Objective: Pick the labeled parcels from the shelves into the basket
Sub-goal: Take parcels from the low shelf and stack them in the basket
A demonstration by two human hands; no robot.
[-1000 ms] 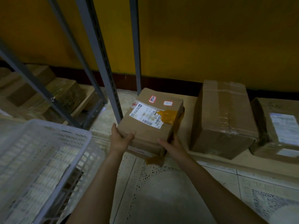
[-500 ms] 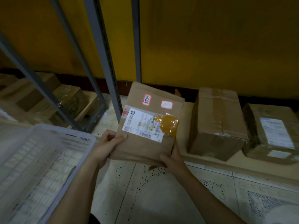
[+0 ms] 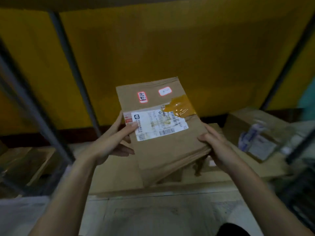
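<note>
Over the low shelf I hold the parcel in the air; it seems light, stiff cardboard. Left hand and right hand grip opposite side edges, fingers curled under, clear of the slick tape

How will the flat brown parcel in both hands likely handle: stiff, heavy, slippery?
Probably stiff: the parcel shows straight edges though gripped only at its sides by the left hand and right hand. Likely fairly light: thumb-and-finger grips carry it. Matt cardboard should not slip.
</note>
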